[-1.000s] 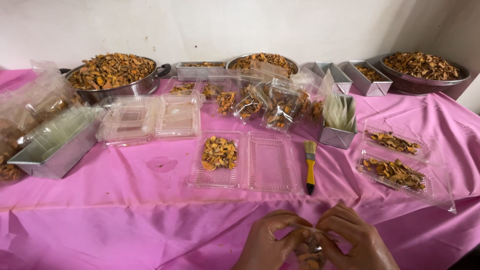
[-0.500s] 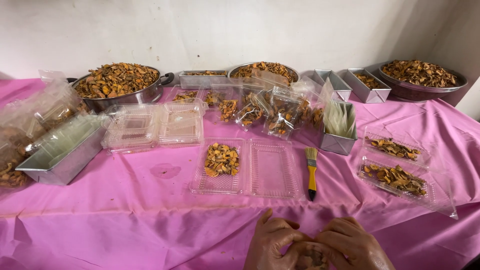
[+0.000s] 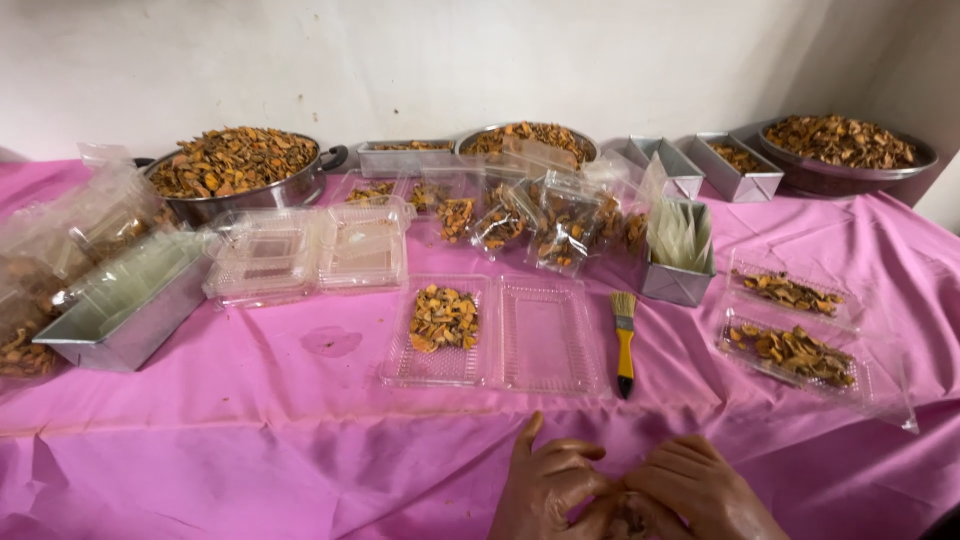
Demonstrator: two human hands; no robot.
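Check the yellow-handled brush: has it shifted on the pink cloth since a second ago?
No. The brush lies just right of the open clear tray as before; only the camera tilted.

I see a desk (image 3: 250,400) draped in pink cloth (image 3: 200,460), set against a plain off-white wall (image 3: 420,60) on its far side.

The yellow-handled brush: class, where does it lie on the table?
In the head view, the brush lies right of centre on the pink cloth, between the open clear tray and the small metal tin.

open clear clamshell (image 3: 495,335) centre, orange chips left half | filled clear bags (image 3: 530,225) behind | stacked clamshells (image 3: 305,250) left
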